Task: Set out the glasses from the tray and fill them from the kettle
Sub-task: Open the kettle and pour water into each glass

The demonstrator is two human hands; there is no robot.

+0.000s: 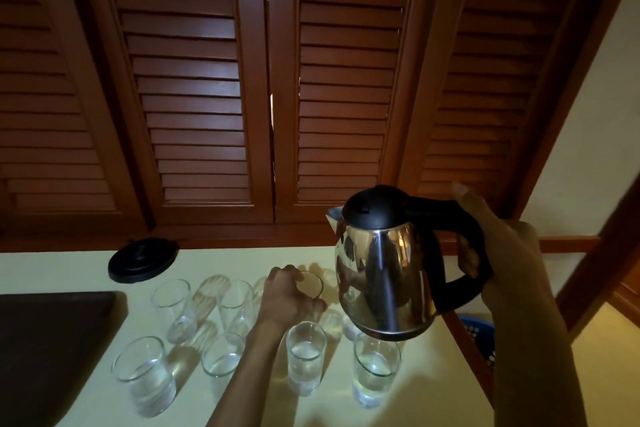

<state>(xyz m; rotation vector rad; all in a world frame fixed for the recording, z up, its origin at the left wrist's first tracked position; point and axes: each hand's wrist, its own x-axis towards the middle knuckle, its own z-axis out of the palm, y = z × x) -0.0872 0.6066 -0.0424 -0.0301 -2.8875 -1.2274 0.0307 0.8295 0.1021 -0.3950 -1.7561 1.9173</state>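
kettle (384, 274) raised, two front glasses (306, 355) hold water

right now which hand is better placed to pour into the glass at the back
The right hand. It grips the kettle by its handle, held above the table with the spout toward the back glass. The left hand grips that glass, steadying it.

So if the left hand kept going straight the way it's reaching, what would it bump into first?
It already meets it: the left hand has its fingers around a glass in the back row. Beyond that glass, probably bare table, then the shutters.
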